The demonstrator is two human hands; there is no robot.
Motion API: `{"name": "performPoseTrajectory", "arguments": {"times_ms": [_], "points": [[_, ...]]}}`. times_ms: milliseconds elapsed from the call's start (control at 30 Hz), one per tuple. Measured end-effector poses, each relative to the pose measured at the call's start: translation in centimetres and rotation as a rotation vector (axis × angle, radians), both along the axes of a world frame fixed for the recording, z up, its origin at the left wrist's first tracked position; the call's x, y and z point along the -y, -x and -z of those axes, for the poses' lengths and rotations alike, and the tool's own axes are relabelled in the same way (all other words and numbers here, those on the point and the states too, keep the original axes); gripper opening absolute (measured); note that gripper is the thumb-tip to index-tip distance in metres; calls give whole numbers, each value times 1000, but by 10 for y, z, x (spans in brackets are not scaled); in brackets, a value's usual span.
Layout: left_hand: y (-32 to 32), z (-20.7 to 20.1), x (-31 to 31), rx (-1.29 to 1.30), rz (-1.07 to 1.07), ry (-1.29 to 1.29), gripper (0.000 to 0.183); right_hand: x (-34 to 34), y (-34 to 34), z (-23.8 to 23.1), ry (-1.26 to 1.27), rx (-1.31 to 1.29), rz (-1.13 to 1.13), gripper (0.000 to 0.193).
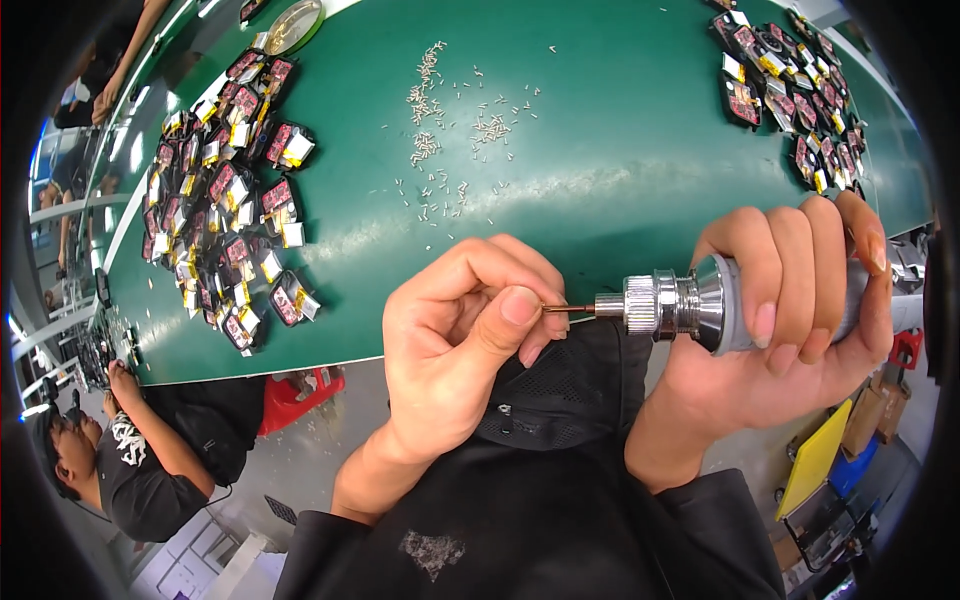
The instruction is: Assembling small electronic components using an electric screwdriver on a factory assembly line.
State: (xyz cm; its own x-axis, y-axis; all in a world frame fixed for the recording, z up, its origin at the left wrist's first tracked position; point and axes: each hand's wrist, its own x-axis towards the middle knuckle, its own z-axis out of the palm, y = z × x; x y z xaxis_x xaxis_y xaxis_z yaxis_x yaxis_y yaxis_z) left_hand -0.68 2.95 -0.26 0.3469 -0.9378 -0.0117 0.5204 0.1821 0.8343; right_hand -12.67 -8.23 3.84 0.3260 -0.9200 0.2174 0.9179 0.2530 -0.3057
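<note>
An electric screwdriver [664,306] with a silver metal nose lies level in front of my body, pointing left. My right hand [790,310] is closed around its grey body, fingers wrapped over the top. At its end, the thumb and fingertips of my left hand [465,335] pinch the thin copper-coloured screwdriver bit [578,308] near the tip. Whether a screw sits on that tip is hidden by the fingers. Beyond my hands, many small silver screws [424,105] are scattered loosely on the green tabletop [620,110].
On the left lies a crowd of black device housings [235,190] with red boards and silver battery packs. More such housings [790,90] lie far right. A round clear dish [295,27] stands at the back left. Another person [150,450] works at the left, near a red stool [300,400].
</note>
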Motion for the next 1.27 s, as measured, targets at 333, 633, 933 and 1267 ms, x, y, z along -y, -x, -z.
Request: {"name": "performPoseTrajectory", "arguments": {"times_ms": [333,633,933,1267], "points": [[2,6,5,-13,5,13,15,-1,2,2,46,-14,66,10],[1,6,4,49,3,14,12,-2,4,4,27,-18,56,10],[6,3,4,493,-152,-77,9,-3,5,3,137,-167,48,11],[-27,-26,8,851,-185,-93,37,8,6,7,30,-22,40,12]]}}
